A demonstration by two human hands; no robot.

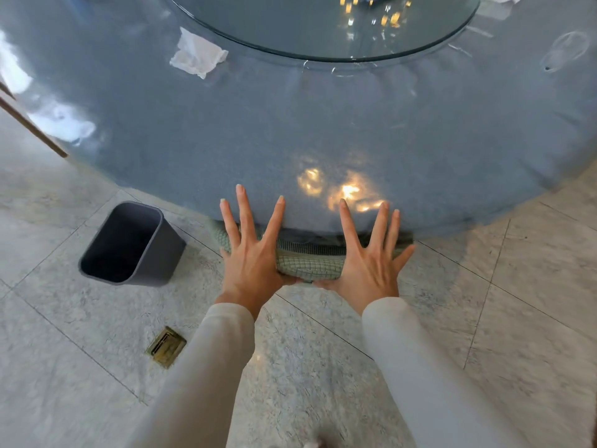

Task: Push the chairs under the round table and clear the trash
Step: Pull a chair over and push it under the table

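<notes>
Green checked chair (310, 268) is almost under the worktop (226, 140) rim, dead ahead; left hand (255, 257) and right hand (371, 265) lie spread flat on its back (equally near), so I'd push straight forward.

Table (323, 140) takes up the far half. Turntable (323, 27) sits on its middle. Tissue (197, 54) lies on the table, left of the turntable, just beside its rim.

Chair (310, 266) is under the near table edge, with only the top of its back showing. Left hand (252, 253) and right hand (371, 257) are on that back, side by side, fingers reaching over the table edge.

Bin (129, 244) stands on the floor (484, 318), left of the chair. Floor plate (165, 347) is nearer than the bin.
</notes>
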